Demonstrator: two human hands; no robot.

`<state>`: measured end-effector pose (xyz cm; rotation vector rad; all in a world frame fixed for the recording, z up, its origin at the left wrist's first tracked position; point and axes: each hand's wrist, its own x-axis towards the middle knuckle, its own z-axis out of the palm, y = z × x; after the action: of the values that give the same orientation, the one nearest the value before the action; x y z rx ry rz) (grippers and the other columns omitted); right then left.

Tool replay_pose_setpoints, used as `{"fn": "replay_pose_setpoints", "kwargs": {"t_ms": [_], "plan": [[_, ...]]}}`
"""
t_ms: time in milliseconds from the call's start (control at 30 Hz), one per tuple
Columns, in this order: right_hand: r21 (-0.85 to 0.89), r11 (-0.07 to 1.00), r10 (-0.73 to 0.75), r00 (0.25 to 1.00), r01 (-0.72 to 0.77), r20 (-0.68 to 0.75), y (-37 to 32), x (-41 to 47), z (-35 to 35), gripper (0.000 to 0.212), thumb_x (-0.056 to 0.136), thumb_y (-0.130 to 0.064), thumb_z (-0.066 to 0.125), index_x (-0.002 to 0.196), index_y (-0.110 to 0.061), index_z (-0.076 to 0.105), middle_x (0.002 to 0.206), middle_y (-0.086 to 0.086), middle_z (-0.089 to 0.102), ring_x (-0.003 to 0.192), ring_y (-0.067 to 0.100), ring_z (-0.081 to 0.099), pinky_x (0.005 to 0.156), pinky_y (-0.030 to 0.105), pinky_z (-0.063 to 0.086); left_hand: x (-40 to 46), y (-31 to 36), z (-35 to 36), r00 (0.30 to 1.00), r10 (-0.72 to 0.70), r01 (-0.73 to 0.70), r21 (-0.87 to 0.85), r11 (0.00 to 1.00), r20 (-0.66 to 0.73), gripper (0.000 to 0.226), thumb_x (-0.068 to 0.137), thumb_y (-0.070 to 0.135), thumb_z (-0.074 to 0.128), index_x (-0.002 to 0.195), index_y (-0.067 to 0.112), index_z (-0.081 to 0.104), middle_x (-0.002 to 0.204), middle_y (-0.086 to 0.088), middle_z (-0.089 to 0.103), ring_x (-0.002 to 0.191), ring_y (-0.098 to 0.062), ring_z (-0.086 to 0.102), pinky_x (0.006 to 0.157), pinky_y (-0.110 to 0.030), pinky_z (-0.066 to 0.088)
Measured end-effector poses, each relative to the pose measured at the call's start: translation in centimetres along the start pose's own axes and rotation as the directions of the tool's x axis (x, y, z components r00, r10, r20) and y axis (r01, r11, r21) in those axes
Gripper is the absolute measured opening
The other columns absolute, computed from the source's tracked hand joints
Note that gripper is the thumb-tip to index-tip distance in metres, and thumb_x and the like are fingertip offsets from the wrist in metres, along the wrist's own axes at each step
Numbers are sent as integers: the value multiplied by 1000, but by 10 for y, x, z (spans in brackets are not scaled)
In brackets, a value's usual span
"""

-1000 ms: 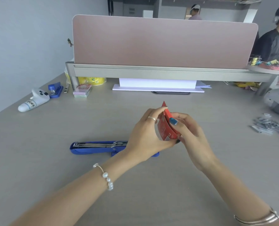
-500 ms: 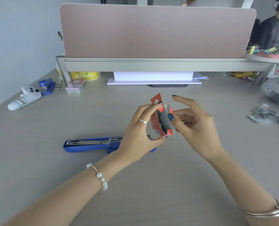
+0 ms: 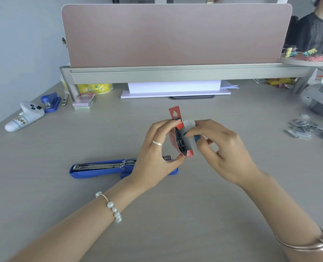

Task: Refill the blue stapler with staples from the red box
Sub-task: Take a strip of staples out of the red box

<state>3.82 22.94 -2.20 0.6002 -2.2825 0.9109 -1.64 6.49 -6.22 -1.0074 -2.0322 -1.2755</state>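
Observation:
My left hand (image 3: 156,148) grips the small red box (image 3: 182,142) above the desk, squeezing it so its mouth gapes toward me; dark staple strips show inside. The red flap stands up at the top. My right hand (image 3: 217,146) is at the box's right side, index finger and thumb pinching into the opening at the staples. The blue stapler (image 3: 102,168) lies flung open flat on the desk just left of and under my left hand, its metal staple channel facing up. Its right end is hidden by my left hand.
A pile of loose staple strips (image 3: 308,128) lies at the right. At the far left are a white controller (image 3: 24,117), a small blue stapler (image 3: 51,102) and a stack of boxes (image 3: 84,101). A pink divider (image 3: 175,35) and white paper stack (image 3: 175,88) stand behind. Another person (image 3: 315,33) sits at back right.
The box went from closed to open, its flap raised. My right fingers, spread beside the box half a second ago, now pinch into its opening.

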Motion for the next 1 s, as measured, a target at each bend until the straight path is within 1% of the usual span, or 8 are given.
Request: {"fn": "replay_pose_setpoints", "kwargs": {"t_ms": [67,133,267,433,667,867,933,1000], "plan": [[-115,993,-26,1000,28,18,-2,-1,2,24,84,-23,46,94,-19,67,111,-3,60,92,12,58,64,32,53,0,0,-1,999,38,-38,51,998,7,71,68,6,77,128,18,43,124,7,42,119,-14,48,102,-26,41],[-247,968,-30,998,43,56,-1,-2,7,22,83,-28,48,91,-22,69,119,2,58,103,14,52,56,37,52,-1,-1,-1,998,65,-66,99,993,14,71,68,3,75,129,17,42,125,6,42,119,-16,47,103,-21,37],[-372,928,27,994,14,104,1,-4,16,23,81,-29,47,82,-25,70,120,3,57,104,15,47,49,25,40,-1,-3,1,994,109,-112,172,979,29,69,69,1,72,129,16,43,126,4,41,121,-16,44,106,-19,33],[-489,872,60,997,-31,43,-5,-4,22,27,81,-29,45,90,-27,70,98,5,62,89,24,59,50,21,34,0,-1,0,997,68,-71,161,984,23,66,70,6,70,130,16,43,126,6,41,120,-15,45,104,-17,33],[-514,851,64,993,-109,-104,-16,0,37,31,81,-22,39,92,-16,67,73,3,56,69,26,58,45,22,25,0,1,5,999,50,-48,164,985,-6,63,69,6,69,128,14,46,123,7,43,115,-12,47,102,-12,31],[-440,886,83,982,-150,-167,-10,4,37,15,77,-10,49,74,-9,64,79,6,63,72,28,57,37,26,33,-1,6,8,992,128,-127,237,963,9,65,68,5,70,127,12,46,124,5,43,115,-17,48,102,-13,32],[-400,903,91,979,-158,-181,-7,5,37,13,75,-4,50,75,-6,63,83,6,63,73,27,56,36,30,39,-1,7,11,987,162,-159,275,948,12,65,68,5,70,127,14,45,123,4,43,114,-18,48,102,-13,33],[-351,923,97,977,-159,-188,-4,4,37,16,77,-7,47,79,-7,62,91,5,64,78,27,57,37,34,43,-1,6,13,983,183,-181,307,934,21,66,68,5,70,127,15,44,124,4,43,114,-18,47,101,-14,33]]}}
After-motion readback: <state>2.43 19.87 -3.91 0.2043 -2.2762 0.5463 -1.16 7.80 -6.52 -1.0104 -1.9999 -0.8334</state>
